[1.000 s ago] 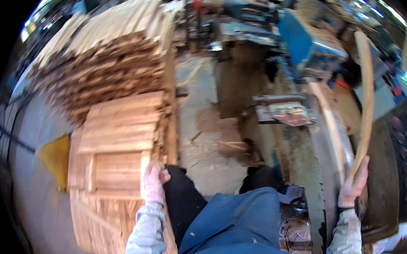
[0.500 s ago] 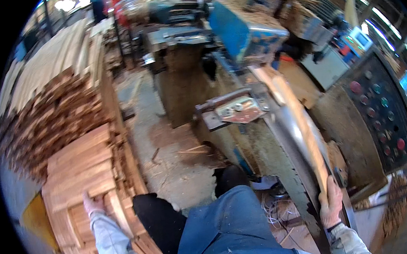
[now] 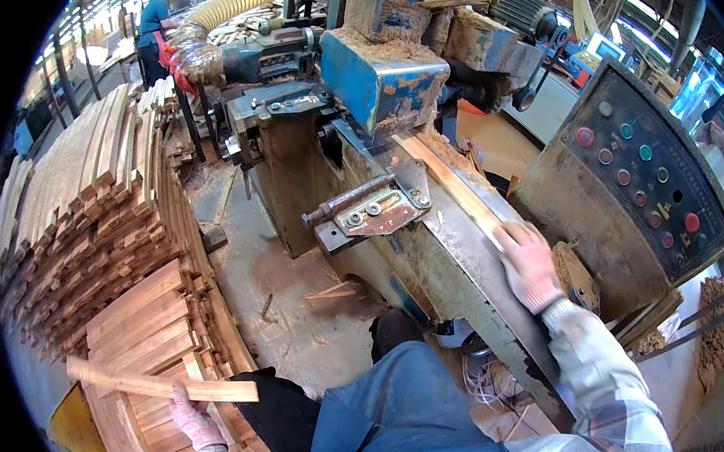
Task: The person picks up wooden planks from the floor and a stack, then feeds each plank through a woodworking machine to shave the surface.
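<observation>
My left hand [image 3: 194,420] is closed around a wooden strip [image 3: 163,387], lifted level over the low stack of boards [image 3: 141,310] at the left. The strip lies crosswise, with its right end by my knee. On the metal bed of a woodworking machine [image 3: 475,238], my right hand [image 3: 529,265] is closed over the near end of another wooden strip [image 3: 451,185]. That strip lies lengthwise along the bed, its far end close to the blue, dust-covered machine housing [image 3: 383,78]. My right fingertips partly cover its near end.
A tall pile of wooden strips [image 3: 74,178] stands far left. A control panel with coloured buttons [image 3: 641,171] rises right of the bed. A metal bracket with bolts [image 3: 374,212] juts from the bed's left side. Another person [image 3: 153,33] stands far back left.
My left hand has picked up a strip from the stack. My right hand has moved forward along the bed, the strip under it advancing toward the housing. The view has shifted.
</observation>
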{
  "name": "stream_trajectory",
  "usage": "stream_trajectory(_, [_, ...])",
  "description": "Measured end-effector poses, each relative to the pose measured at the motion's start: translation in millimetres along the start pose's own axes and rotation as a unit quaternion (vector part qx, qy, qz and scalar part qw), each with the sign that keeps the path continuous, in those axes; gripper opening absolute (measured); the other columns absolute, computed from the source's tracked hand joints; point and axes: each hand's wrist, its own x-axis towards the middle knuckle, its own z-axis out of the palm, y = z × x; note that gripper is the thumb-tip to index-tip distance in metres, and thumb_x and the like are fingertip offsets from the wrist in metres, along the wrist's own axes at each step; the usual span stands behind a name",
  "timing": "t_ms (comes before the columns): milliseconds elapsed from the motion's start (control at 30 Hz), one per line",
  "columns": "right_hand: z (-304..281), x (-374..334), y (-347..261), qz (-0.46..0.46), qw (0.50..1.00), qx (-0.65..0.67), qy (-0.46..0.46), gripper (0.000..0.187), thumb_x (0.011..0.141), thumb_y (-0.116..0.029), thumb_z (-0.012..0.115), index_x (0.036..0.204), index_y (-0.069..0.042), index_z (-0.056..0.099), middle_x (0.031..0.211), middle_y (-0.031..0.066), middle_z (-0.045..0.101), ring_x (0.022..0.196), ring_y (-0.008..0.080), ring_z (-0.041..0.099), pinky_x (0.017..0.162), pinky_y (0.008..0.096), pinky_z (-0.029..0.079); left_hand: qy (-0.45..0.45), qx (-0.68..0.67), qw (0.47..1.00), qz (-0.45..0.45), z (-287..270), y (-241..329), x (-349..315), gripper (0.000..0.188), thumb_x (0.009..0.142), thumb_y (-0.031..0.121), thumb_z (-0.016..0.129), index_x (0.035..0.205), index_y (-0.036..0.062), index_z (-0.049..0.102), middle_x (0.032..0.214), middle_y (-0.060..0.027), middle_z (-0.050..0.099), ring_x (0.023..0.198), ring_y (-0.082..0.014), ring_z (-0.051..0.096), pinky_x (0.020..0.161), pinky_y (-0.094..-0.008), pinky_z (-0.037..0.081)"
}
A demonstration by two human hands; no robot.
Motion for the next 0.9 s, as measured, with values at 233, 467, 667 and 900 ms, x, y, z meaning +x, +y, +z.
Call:
stream_trajectory(233, [33,81,-24,-0.042,0.992,-0.1,-0.068,0.055,0.1,-0.049,0.051,0.144,-0.016,0.058,0.143,0.0117,0.059,0.141,0.0316,0.047,0.122,0.0611,0.021,-0.187,-0.002,0.981,0.054,93,6,-79,0.058,0.091,0.037,0.08,0.131,0.0034,0.056,0.111,-0.0061,0.061,0.098,-0.0189,0.062,0.088,-0.0356,0.054])
stream_trajectory(467, [24,17,-79,-0.062,0.987,0.146,0.025,0.053,0.093,-0.046,0.066,0.131,-0.009,0.068,0.133,0.0124,0.067,0.129,0.0342,0.058,0.119,0.054,0.034,-0.294,0.023,0.955,0.026,187,11,-179,0.057,0.089,0.037,0.082,0.127,0.0025,0.058,0.108,-0.0052,0.063,0.096,-0.0167,0.061,0.087,-0.0324,0.052])
stream_trajectory(667, [-75,-43,-152,-0.018,0.977,0.168,-0.134,0.088,0.072,-0.042,0.084,0.146,-0.005,0.053,0.145,0.0236,0.054,0.123,0.0437,0.06,0.103,0.0503,0.05,-0.422,-0.079,0.898,-0.093,297,3,-325,0.053,0.091,0.035,0.081,0.127,0.0042,0.057,0.109,-0.0052,0.066,0.095,-0.0147,0.063,0.087,-0.0327,0.054])
stream_trajectory(900, [-129,-192,-80,0.256,0.948,0.112,-0.154,0.084,0.08,-0.011,0.076,0.156,0.0,0.043,0.131,0.0258,0.064,0.115,0.0407,0.064,0.097,0.0437,0.053,-0.644,-0.059,0.737,-0.196,302,-50,-364,0.071,0.098,0.023,0.076,0.155,0.0023,0.039,0.118,-0.0063,0.064,0.105,-0.0147,0.061,0.097,-0.0315,0.052])
